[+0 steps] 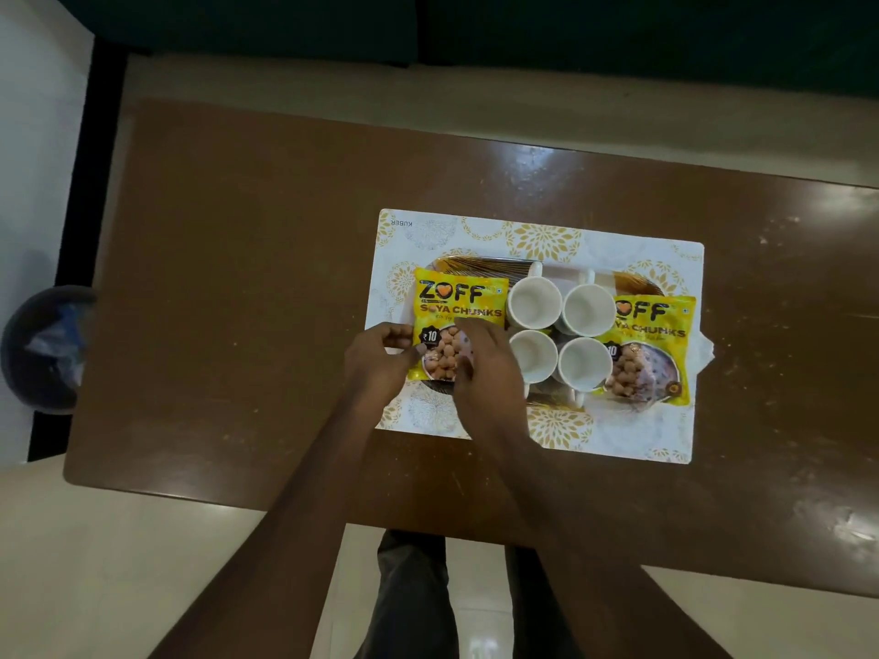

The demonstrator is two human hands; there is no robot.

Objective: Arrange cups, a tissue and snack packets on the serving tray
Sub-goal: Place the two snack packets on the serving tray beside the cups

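1. Tray (475, 264), golden-patterned and mostly covered, resting on a white placemat (547, 235) with gold floral print, on a brown table (247, 278).
2. Four white cups (561, 342) standing upright and empty in a two-by-two block at the tray's middle, rims touching or nearly so.
3. Left snack packet (459, 304), yellow, printed "ZOFF SOYA CHUNKS", lying flat on the tray's left end, just beside the left pair of cups.
4. Right snack packet (649, 349), same print, lying flat on the tray's right end, its left edge tucked against the right pair of cups.
5. Tissue (706, 349), white, peeking out from under the right packet's far edge.
6. Left hand (380, 361), fingers curled, pinching the left packet's lower left edge.
7. Right hand (487, 368), palm down over the same packet's lower right part, fingertips pressing on it.
8. Dark round bin (47, 349) on the pale floor, well apart to the table's left.
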